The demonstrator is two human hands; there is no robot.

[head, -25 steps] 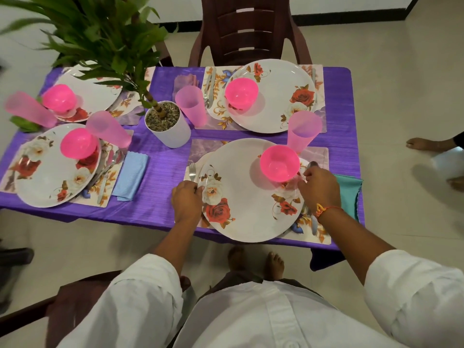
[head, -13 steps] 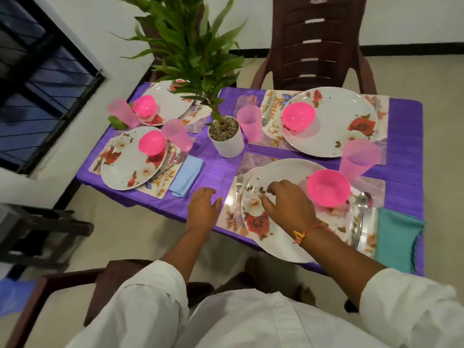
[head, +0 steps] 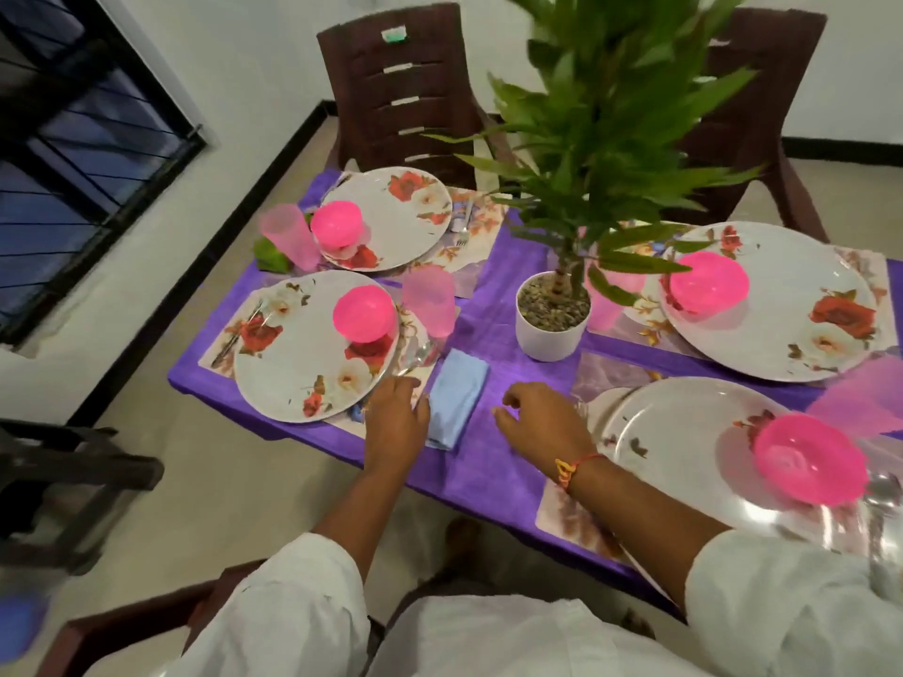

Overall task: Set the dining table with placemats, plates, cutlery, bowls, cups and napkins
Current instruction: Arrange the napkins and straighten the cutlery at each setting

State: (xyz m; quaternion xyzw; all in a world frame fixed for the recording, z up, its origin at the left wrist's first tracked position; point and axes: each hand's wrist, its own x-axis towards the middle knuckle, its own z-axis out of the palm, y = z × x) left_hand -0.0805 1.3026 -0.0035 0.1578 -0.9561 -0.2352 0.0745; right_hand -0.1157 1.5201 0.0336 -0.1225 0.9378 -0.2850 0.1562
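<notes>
Resting with fingers straight and relaxed, the left grip (head: 398, 422) lies on the corner of a floral placemat (head: 349, 422) at the tabletop's near edge. It clasps nothing, and its thumb side touches a folded napkin (head: 457, 398) of soft pale-blue cloth lying just beside the mat. The right grip (head: 542, 422), an orange thread band (head: 571, 469) round its wrist, hangs over the purple tablecloth (head: 488, 334) between that napkin and the next placemat (head: 576, 520), its fingers loosely curled and holding nothing. On the first mat sits a round, glossy white plate (head: 312, 349) printed with red and cream flowers. It carries a translucent pink plastic bowl (head: 364, 312), with a frosted pink cup (head: 430, 302) just beside it and a metal fork (head: 239, 329) along its other side. A like plate (head: 386, 217) with bowl (head: 337, 224), cup (head: 283, 237) and a green napkin (head: 268, 251) fills the far left corner. Two more flowered plates (head: 767, 300) (head: 684, 447), each bearing a pink bowl (head: 708, 283) (head: 808, 464), lie toward the right edge, the nearer one blurred. In the tabletop's middle a smooth white pot (head: 552, 324) topped with gravel holds a leafy green plant (head: 611, 114). Two dark brown slatted plastic chairs (head: 405, 90) (head: 762, 114) stand at the far edge on a pale tiled floor (head: 234, 481), against a white wall (head: 244, 51) with a dark barred window (head: 73, 139).
</notes>
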